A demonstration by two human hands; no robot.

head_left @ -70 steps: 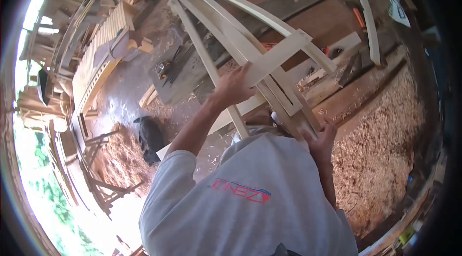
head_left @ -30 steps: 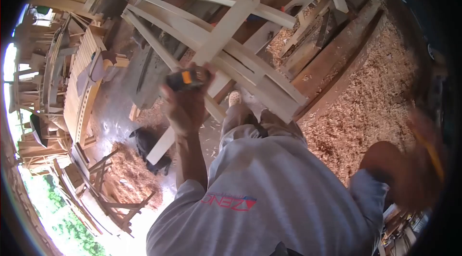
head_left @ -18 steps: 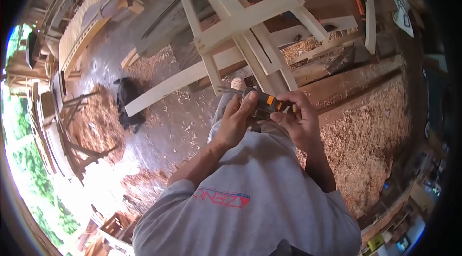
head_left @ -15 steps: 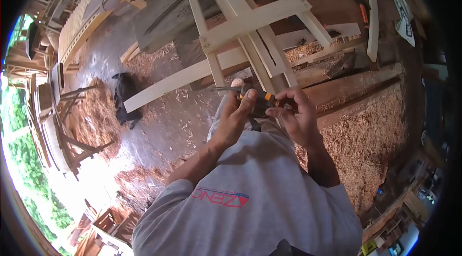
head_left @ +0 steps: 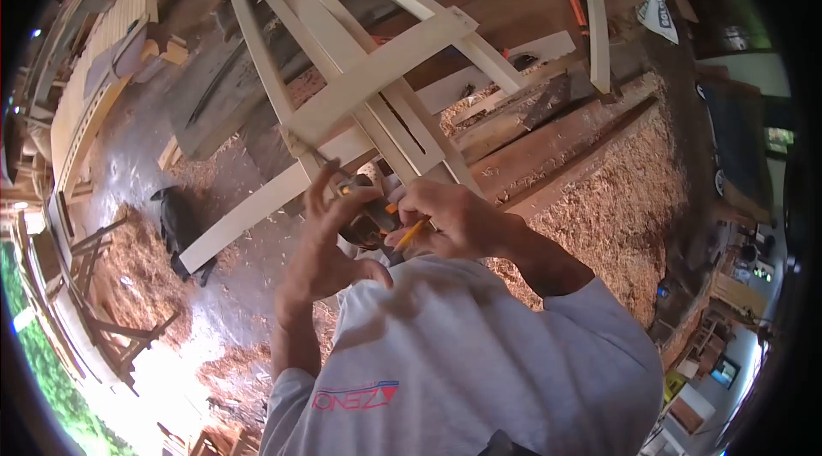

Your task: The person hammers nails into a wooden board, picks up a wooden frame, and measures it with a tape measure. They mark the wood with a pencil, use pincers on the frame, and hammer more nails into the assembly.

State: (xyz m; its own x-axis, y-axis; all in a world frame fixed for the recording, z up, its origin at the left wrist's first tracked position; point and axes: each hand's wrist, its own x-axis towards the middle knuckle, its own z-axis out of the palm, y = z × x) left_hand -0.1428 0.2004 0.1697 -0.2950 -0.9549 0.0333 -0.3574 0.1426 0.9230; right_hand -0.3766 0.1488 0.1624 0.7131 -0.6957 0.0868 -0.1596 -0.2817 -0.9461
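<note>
My left hand [head_left: 321,238] is curled around a black and orange tool [head_left: 370,218], its thumb standing away from the fingers. A thin grey metal end pokes out beyond the fingertips, like a hammer's claw; fingers hide much of the tool. Close beside it, in front of my waist, my right hand [head_left: 458,218] pinches a slim yellow pencil [head_left: 413,234] that slants down to the left. Just beyond both hands lies a pale wooden frame of long slats [head_left: 257,53] joined by a crosspiece [head_left: 377,75]. A curved board [head_left: 248,214] reaches out to the left below it.
Shavings [head_left: 599,199] heap up along planks at the right. An orange-handled tool [head_left: 577,11] rests near a narrow pale slat [head_left: 595,28] at the upper right. A black cloth-like item [head_left: 175,225] lies on the floor at left. Slatted woodwork [head_left: 94,88] stands at upper left.
The view has turned, shifting the wooden frame left. My left thumb has come off the tool and spread out. The yellow pencil now shows in my right hand, which has moved in against the tool.
</note>
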